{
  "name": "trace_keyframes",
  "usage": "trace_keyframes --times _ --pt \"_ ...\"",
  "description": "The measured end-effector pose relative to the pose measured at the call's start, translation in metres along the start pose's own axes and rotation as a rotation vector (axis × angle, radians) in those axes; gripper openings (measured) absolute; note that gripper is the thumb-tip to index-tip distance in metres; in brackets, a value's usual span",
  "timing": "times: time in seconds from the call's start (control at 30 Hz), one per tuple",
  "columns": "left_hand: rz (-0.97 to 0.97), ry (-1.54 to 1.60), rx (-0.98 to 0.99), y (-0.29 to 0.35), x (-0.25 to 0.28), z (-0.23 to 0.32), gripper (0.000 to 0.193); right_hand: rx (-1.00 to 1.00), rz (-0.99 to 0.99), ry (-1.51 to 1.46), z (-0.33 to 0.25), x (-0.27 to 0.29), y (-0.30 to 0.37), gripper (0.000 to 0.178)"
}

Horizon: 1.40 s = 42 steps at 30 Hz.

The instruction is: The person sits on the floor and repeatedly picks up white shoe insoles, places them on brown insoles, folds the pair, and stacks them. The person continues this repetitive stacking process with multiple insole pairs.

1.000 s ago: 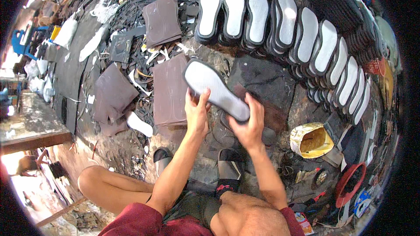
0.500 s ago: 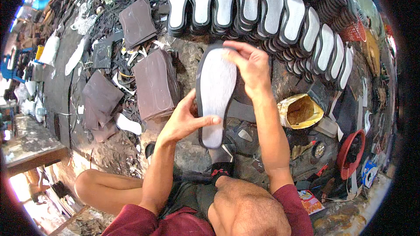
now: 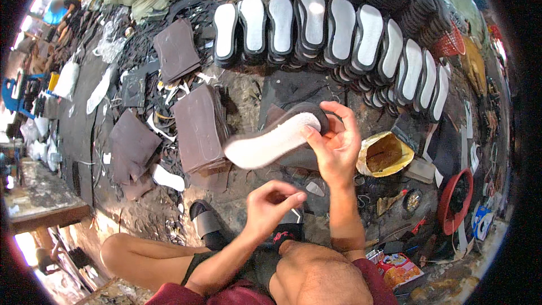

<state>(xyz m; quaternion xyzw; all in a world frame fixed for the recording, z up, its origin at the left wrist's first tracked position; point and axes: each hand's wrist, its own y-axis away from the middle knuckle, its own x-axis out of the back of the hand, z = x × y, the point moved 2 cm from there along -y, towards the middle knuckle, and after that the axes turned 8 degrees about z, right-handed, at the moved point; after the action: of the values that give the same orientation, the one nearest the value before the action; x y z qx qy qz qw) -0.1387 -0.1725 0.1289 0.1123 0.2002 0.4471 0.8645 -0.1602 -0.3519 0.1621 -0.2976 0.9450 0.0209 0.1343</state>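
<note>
My right hand (image 3: 339, 149) grips one end of a shoe sole (image 3: 271, 142), black underneath with a pale, whitish upper face. Its thumb lies on the pale face and the fingers curl behind the black edge. The sole is tilted, its other end pointing left toward a stack of brown sheets (image 3: 199, 127). Below it my left hand (image 3: 276, 206) is apart from the sole, fingers loosely bent, thumb stretched out, with nothing seen in it. Beyond both hands, stacked soles (image 3: 280, 25) with white upper faces form a curved row.
More brown sheets (image 3: 176, 51) lie at the far left, among dark scraps. To the right are an opened yellow bag (image 3: 385, 155), a tape roll (image 3: 412, 199) and a red basin (image 3: 455, 200). A wooden bench (image 3: 48, 212) stands at the left. A sandal (image 3: 208, 223) is near my knee.
My left hand has let go of the sole and drawn back toward me. The sole, upright before, now lies slanted in my right hand, its narrow end swung leftward. The view has shifted slightly.
</note>
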Motion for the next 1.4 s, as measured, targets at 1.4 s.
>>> trace_keyframes --times 1.4 --pt "-0.219 -0.181 0.057 -0.045 0.026 0.03 0.039 -0.517 0.061 -0.25 0.028 -0.011 0.012 0.033"
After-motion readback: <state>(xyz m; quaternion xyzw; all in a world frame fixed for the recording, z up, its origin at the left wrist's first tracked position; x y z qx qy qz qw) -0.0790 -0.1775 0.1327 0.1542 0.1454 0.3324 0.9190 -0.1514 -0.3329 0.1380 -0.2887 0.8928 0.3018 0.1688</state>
